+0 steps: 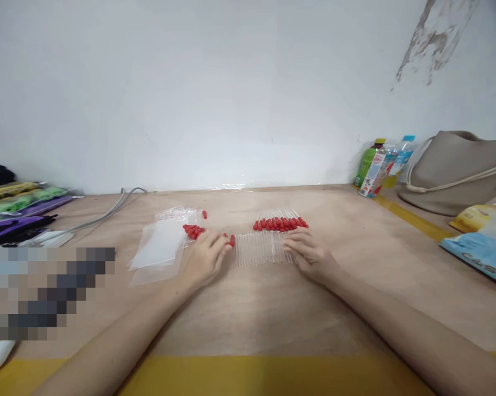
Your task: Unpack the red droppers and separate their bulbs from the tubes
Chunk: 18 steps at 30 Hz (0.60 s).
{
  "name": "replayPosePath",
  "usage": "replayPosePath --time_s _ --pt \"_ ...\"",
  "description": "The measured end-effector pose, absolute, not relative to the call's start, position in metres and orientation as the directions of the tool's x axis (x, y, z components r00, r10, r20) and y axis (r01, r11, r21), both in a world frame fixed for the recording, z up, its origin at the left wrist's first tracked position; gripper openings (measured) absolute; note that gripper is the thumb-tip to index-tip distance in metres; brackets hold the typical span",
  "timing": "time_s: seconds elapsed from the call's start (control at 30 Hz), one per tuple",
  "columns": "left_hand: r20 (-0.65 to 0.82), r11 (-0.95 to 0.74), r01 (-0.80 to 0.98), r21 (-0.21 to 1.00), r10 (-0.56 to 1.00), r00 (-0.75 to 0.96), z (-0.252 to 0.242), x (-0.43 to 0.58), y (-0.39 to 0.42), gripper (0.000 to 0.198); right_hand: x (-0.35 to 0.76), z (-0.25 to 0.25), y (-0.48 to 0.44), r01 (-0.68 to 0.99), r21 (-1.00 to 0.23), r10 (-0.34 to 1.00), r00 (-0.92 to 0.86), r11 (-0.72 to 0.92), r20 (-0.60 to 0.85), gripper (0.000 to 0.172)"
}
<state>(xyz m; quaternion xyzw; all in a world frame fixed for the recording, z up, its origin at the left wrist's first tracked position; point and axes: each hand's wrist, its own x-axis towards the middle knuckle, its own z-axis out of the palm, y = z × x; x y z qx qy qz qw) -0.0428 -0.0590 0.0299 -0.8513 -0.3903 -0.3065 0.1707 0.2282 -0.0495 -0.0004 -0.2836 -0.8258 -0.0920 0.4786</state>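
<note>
Several clear glass dropper tubes (pixel 256 249) lie side by side in a row between my hands. My left hand (pixel 204 256) is closed at the left end of this row, with a red rubber bulb (pixel 232 240) at its fingertips. Just behind that hand is a small pile of red rubber bulbs (pixel 191 230), partly covered by my fingers. My right hand (pixel 309 254) reaches over the right end of the tubes, its fingers a little apart and touching them. Behind the tubes lies a row of droppers (pixel 281 223) with red bulbs fitted, bulbs towards me.
Clear plastic bags (pixel 159 242) lie left of the bulbs, with one loose red bulb (pixel 204 214) behind. Drink bottles (pixel 372 168) and a grey bag (pixel 458 170) stand at the back right. Coloured packets (pixel 25 201) and a cable (pixel 103 214) are on the left.
</note>
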Motion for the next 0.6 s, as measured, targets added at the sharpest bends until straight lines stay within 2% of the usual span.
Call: replayPosePath --time_s 0.1,0.17,0.33,0.43,0.6 --pt "0.703 -0.566 0.815 0.123 0.629 0.331 0.037 -0.061 -0.048 0.021 0.240 -0.002 -0.038 0.724 -0.320 0.601 -0.161 0.611 0.783 0.023" --pt "0.706 -0.519 0.834 0.187 0.662 0.253 0.041 -0.069 -0.040 0.024 0.242 -0.002 -0.032 0.786 -0.362 0.685 -0.105 0.501 0.721 0.027" --pt "0.579 -0.382 0.883 0.273 0.798 0.167 0.053 -0.077 -0.023 0.026 0.239 -0.002 -0.030 0.847 -0.326 0.737 -0.109 0.420 0.667 0.023" --pt "0.470 -0.317 0.907 0.277 0.868 0.160 0.061 -0.074 -0.014 0.024 0.237 -0.002 -0.032 0.869 -0.281 0.725 -0.121 0.408 0.678 0.017" --pt "0.309 -0.203 0.949 0.239 0.943 0.124 0.065 -0.061 -0.009 0.020 0.231 -0.005 -0.033 0.895 -0.181 0.710 -0.186 0.407 0.679 0.020"
